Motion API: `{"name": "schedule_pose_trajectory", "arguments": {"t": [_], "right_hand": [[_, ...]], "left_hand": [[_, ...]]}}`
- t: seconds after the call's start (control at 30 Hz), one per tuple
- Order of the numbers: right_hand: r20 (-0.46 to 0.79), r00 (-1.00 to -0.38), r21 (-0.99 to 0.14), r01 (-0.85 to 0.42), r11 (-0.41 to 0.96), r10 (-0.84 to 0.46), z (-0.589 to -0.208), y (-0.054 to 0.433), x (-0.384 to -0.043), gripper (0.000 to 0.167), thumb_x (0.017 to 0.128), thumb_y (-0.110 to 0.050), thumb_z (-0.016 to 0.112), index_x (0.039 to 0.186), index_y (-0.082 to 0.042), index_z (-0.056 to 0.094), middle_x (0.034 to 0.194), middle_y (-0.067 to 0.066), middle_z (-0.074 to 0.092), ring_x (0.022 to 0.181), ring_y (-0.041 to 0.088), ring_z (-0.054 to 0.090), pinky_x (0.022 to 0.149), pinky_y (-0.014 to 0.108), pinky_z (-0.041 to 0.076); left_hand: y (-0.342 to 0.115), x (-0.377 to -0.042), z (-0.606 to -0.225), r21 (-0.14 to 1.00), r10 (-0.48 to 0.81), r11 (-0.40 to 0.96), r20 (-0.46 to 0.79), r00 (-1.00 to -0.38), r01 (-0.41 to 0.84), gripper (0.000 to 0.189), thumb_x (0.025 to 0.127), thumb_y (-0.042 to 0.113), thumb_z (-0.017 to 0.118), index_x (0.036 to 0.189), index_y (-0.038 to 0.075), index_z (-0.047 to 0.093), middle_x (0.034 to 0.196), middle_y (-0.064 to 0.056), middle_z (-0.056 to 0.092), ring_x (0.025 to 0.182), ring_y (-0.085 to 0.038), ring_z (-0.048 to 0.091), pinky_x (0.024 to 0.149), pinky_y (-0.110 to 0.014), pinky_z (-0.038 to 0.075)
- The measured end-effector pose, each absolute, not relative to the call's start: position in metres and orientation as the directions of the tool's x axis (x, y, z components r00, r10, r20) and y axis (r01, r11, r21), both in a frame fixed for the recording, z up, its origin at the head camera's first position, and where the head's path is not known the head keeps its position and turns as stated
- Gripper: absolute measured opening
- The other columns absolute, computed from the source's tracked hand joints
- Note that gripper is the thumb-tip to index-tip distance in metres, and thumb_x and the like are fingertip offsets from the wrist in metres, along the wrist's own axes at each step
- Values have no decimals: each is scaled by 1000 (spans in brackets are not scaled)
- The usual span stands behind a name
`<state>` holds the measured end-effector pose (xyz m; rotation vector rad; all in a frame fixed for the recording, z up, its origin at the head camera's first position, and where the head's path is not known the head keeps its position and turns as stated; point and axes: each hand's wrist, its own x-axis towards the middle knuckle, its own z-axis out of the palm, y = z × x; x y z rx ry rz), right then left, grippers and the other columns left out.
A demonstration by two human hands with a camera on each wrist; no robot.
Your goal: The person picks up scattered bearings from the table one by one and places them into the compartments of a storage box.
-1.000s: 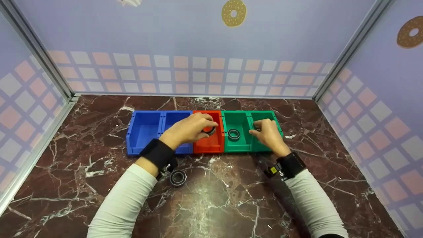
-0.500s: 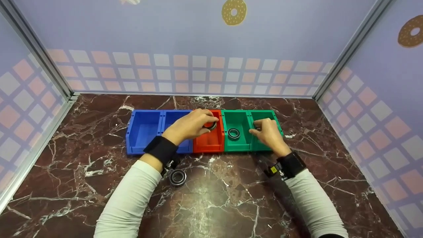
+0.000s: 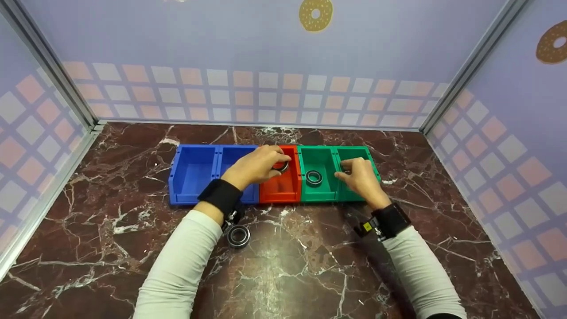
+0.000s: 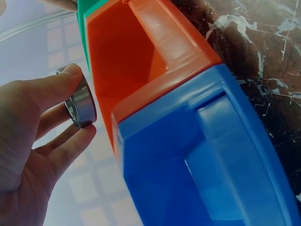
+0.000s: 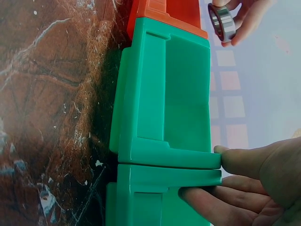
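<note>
My left hand (image 3: 254, 166) pinches a metal ball bearing (image 4: 84, 106) between thumb and fingers. The bearing is over the red bin (image 3: 279, 190), tilted nearly on edge in the left wrist view. My right hand (image 3: 361, 177) grips the adjoining side walls of the two green bins. In the right wrist view its thumb is on the left green bin (image 5: 188, 94) side and its fingers reach into the right green bin (image 5: 146, 202). Another bearing (image 3: 308, 181) lies flat in the left green bin. A third bearing (image 3: 230, 238) rests on the table by my left wrist.
Two blue bins (image 3: 195, 177) stand at the left end of the row, side by side with the red bin. The row sits on a dark red marbled table (image 3: 301, 274). Patterned panels (image 3: 266, 53) enclose the back and sides.
My left hand has raised the bearing slightly within the red bin's area and turned it more on edge. My right hand has kept its place on the green bins.
</note>
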<state>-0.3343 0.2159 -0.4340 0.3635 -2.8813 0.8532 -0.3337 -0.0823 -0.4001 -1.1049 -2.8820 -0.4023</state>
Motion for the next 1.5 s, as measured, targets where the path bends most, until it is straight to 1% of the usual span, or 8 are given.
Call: {"name": "schedule_pose_trajectory", "arguments": {"t": [0.17,0.43,0.63,0.87,1.07,1.17,1.4,1.5], "right_hand": [[192,-961,-516,-270,813,-198,-433,216,-335,41,89,-13,72,124,8,64,115,29,69,100,39,70,88,51,57],[213,-956,-508,-287,812,-204,-433,215,-337,40,88,-13,73,122,8,66,113,28,70,91,37,72,83,50,58],[212,-958,-505,-278,817,-195,-432,215,-338,41,87,-13,74,121,9,66,114,28,69,95,37,72,86,50,58],[164,-971,-524,-235,818,-174,-433,216,-337,43,90,-15,72,125,8,63,117,28,69,99,37,71,86,49,58],[166,-968,-530,-246,811,-185,-434,215,-335,42,90,-15,72,125,7,64,116,28,69,97,37,71,85,49,58],[163,-968,-527,-248,812,-190,-434,215,-335,42,90,-15,72,125,7,64,115,28,69,94,36,72,84,48,59],[159,-968,-534,-251,807,-195,-434,217,-334,43,91,-15,71,127,7,63,117,28,68,98,37,70,86,48,58],[159,-968,-534,-250,808,-194,-434,217,-334,43,91,-16,70,127,7,63,117,28,69,97,36,71,86,48,58]], "left_hand": [[-84,-337,-404,225,655,715,114,-747,662,43,87,10,74,130,9,65,125,-14,65,121,-31,58,112,-45,43],[-82,-340,-408,223,657,715,108,-746,662,42,87,9,73,129,10,66,126,-13,65,122,-30,59,111,-42,45],[-79,-342,-410,227,646,731,75,-760,644,46,87,10,73,133,10,63,130,-13,64,125,-31,57,114,-41,42],[-78,-341,-412,201,651,735,57,-757,648,43,88,10,72,130,10,65,127,-14,65,122,-31,59,111,-41,45],[-75,-342,-417,209,644,743,31,-764,635,46,87,10,73,133,10,63,128,-13,64,123,-30,59,110,-40,46],[-74,-343,-420,201,650,740,32,-759,642,45,87,10,74,131,10,64,126,-14,65,121,-30,60,109,-40,47],[-71,-345,-422,182,667,729,28,-745,660,39,85,8,74,124,9,67,119,-14,67,115,-30,61,105,-41,50],[-69,-346,-424,173,677,722,27,-736,670,36,85,7,75,121,9,69,115,-14,67,111,-30,62,102,-41,51]]}}
